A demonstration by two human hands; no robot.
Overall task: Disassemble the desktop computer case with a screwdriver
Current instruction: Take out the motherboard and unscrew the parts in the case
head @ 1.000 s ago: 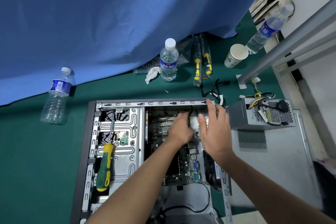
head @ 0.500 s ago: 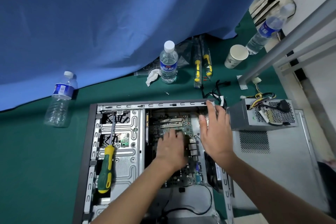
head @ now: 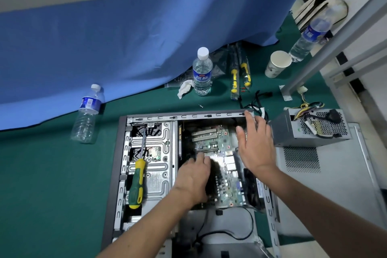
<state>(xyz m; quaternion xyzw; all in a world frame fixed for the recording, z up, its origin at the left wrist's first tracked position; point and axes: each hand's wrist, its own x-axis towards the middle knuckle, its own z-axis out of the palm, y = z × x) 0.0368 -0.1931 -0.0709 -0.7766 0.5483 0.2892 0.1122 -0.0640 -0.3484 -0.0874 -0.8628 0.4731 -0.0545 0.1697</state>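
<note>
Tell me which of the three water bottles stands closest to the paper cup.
The bottle at the far right, leaning beside the metal frame, just right of the paper cup. The white-capped bottle stands mid-table, and the third bottle far left.

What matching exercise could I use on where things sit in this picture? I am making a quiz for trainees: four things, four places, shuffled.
Things:
1. screwdriver
2. power supply
3. paper cup
4. right hand

Places:
A. outside the case, on the grey side panel
B. on the green mat, beside a water bottle
C. on the metal drive cage inside the case
D. at the case's far right corner

Pairs: 1-C, 2-A, 3-B, 4-D
</note>
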